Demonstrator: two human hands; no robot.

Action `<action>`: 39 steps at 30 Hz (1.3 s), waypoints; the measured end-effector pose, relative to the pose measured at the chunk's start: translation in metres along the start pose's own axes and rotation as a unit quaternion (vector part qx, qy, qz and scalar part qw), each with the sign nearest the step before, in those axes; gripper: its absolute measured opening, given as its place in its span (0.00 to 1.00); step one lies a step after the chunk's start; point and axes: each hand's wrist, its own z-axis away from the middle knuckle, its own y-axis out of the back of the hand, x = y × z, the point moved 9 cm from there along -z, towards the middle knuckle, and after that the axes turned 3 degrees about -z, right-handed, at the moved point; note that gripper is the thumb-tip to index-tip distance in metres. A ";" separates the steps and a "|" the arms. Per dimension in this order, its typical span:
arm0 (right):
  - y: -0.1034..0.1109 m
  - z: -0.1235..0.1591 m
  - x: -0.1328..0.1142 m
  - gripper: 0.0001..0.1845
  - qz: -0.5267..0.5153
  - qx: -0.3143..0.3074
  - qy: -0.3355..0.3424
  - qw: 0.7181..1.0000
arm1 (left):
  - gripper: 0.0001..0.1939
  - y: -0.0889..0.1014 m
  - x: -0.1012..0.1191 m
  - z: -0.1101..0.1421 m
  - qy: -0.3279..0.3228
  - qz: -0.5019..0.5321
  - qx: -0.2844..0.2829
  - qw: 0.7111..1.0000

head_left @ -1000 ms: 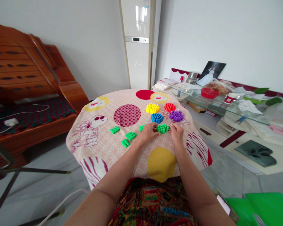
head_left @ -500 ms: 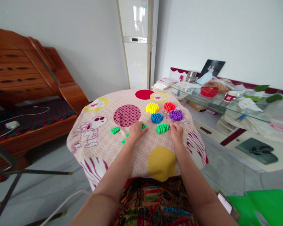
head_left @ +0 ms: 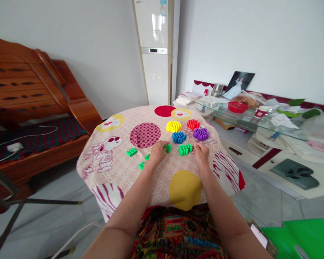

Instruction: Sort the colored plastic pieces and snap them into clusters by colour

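Observation:
My left hand (head_left: 158, 155) is closed around a few small green peg-like pieces (head_left: 167, 148), which stick out past its fingertips. To its right stands a cluster of upright green pieces (head_left: 185, 149). My right hand (head_left: 201, 154) has its fingers pinched together at the cluster's right edge; what they hold, if anything, is hidden. More green pieces (head_left: 131, 152) lie on their sides left of my left hand, partly covered by it. Behind the green cluster stand groups of blue pieces (head_left: 179, 137), purple pieces (head_left: 201, 134), yellow pieces (head_left: 174, 126) and red pieces (head_left: 193, 124).
A patterned cloth (head_left: 140, 180) covers the round table. On the right, a glass-topped cabinet (head_left: 259, 120) holds a red bowl (head_left: 238, 107), a paper cup (head_left: 261, 112) and papers. A wooden bench (head_left: 29, 93) stands at left, a folding chair's legs (head_left: 43, 202) nearer.
My left hand has shifted slightly right, towards the green cluster, and more of its green pieces show. My right hand stays beside the cluster. The view has tilted slightly.

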 end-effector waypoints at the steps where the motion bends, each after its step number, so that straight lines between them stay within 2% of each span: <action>1: 0.000 0.000 0.000 0.18 0.001 0.000 0.001 1.000 | 0.26 0.000 -0.001 0.000 0.004 0.002 0.003 1.000; 6: 0.000 0.000 0.001 0.19 0.011 -0.006 0.000 1.000 | 0.19 -0.003 0.007 0.002 -0.006 -0.037 0.003 0.999; 9: -0.001 -0.001 0.002 0.19 0.013 -0.007 0.001 1.000 | 0.18 -0.007 0.011 0.002 -0.013 -0.075 -0.010 0.997; 12: 0.000 -0.001 0.003 0.19 0.011 -0.005 0.003 1.000 | 0.17 -0.008 0.010 0.003 -0.004 -0.069 -0.004 0.998; 18: 0.000 -0.001 0.002 0.19 0.010 -0.004 0.002 1.000 | 0.18 -0.004 0.014 0.003 -0.024 0.073 0.034 0.996; 23: 0.000 0.000 -0.001 0.19 0.020 -0.008 0.009 1.000 | 0.18 -0.016 0.028 0.007 -0.051 0.186 -0.005 0.981; 27: 0.001 0.000 -0.004 0.20 0.018 -0.002 0.011 1.000 | 0.20 -0.025 0.040 0.009 -0.070 0.210 -0.029 0.975; 34: 0.001 -0.001 0.000 0.20 0.010 -0.003 0.002 1.000 | 0.31 -0.032 0.047 0.012 -0.097 0.206 -0.032 0.973; 37: 0.001 -0.002 0.005 0.20 -0.001 0.002 -0.003 1.000 | 0.35 -0.025 0.050 0.014 -0.124 0.171 -0.016 0.977; 39: 0.001 -0.003 0.009 0.20 -0.007 0.005 -0.006 1.000 | 0.34 -0.011 0.048 0.016 -0.133 0.124 0.008 0.983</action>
